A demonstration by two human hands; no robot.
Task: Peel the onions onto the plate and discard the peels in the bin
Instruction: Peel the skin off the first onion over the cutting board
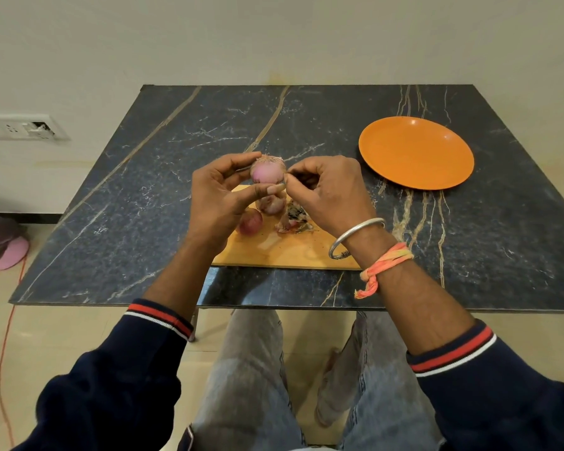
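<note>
My left hand (220, 196) grips a pink onion (267, 170) between thumb and fingers, lifted above the wooden cutting board (284, 252), its root end turned up. My right hand (326, 190) pinches at the onion's right side with curled fingers. Below the hands, two more onions lie on the board: one pale (271, 203) and one reddish (250, 222). A small heap of dry peels (293, 218) lies beside them. The orange plate (415, 153) stands bare at the right of the table.
The dark marble table (144, 190) reaches to the wall. On the floor at the far left stands a pink bin with a dark bag (0, 242), next to an orange cable (7, 336). My knees are below the table's front edge.
</note>
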